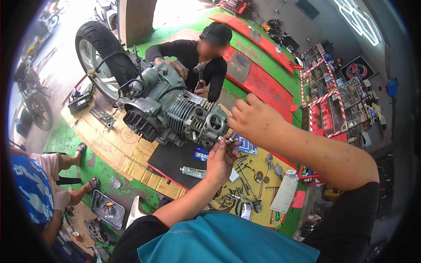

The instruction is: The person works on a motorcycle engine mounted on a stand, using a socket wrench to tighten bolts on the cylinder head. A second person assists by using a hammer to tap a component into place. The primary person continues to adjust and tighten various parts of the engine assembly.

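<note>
A grey engine (pixel 153 103) with a finned cylinder lies on the workbench, its cylinder head (pixel 215 123) toward me. At the near edge of that head, the fingers of my left hand (pixel 218 164) are closed around a small shiny metal cylindrical piece (pixel 229 139); its exact kind is unclear. My right hand (pixel 252 120) is beside the head's right side, fingers curled inward. Whatever the right fingers hold, if anything, is hidden. Across the engine, a co-worker in black rests one hand (pixel 175 66) on the casing and grips a hammer (pixel 200 72) with the other.
A rear wheel (pixel 101 59) rises at the far left of the engine. Wrenches, pliers (pixel 239 206) and small parts cover the yellow bench surface near me, beside a white paper sheet (pixel 285 193). A tube (pixel 193 172) lies left of my left hand. Another person (pixel 44 188) is at left, near a tray (pixel 108 210).
</note>
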`<act>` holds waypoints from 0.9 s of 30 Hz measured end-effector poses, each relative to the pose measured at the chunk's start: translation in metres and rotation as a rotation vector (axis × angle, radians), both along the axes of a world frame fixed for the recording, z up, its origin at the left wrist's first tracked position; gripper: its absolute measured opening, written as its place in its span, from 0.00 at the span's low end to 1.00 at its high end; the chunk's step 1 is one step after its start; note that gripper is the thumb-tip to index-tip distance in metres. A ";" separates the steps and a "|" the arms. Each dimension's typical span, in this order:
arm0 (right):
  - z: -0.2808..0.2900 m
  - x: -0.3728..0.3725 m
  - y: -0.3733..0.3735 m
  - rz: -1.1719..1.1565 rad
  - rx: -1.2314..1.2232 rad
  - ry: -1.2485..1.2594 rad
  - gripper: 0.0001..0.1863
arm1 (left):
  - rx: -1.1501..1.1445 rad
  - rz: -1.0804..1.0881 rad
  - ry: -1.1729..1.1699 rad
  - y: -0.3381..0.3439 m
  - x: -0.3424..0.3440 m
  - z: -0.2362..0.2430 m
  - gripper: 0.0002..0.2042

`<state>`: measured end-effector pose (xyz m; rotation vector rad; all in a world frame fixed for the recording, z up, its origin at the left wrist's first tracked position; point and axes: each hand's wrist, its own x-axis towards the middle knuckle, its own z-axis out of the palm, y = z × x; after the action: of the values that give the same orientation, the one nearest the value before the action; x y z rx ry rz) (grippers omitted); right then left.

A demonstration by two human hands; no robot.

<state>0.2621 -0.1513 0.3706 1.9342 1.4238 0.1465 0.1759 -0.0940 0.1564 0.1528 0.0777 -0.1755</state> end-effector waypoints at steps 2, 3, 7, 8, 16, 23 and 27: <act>-0.008 0.024 0.001 -0.008 -0.071 0.066 0.07 | -0.004 0.018 0.030 -0.002 0.002 0.001 0.19; -0.010 0.031 0.000 -0.012 -0.111 0.097 0.07 | -0.001 0.030 0.045 -0.004 0.001 -0.001 0.18; -0.015 0.040 0.016 -0.112 -0.291 0.224 0.07 | -0.069 0.033 0.089 -0.001 0.004 -0.003 0.16; -0.012 0.045 0.017 -0.159 -0.270 0.278 0.09 | -0.100 0.026 0.083 -0.001 0.004 -0.002 0.16; -0.010 0.059 0.043 -0.353 -0.366 0.323 0.35 | -0.371 -0.339 -0.080 0.019 0.006 -0.010 0.10; -0.018 0.061 0.052 -0.236 -0.407 0.229 0.46 | -0.541 -0.465 -0.178 0.022 0.021 -0.012 0.08; -0.025 0.074 0.055 -0.175 -0.453 0.348 0.52 | -0.555 -0.516 -0.176 0.027 0.024 -0.012 0.10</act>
<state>0.3357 -0.0958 0.3457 1.7387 1.3463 -0.5719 0.1996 -0.0667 0.1448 -0.3716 -0.1890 -0.6880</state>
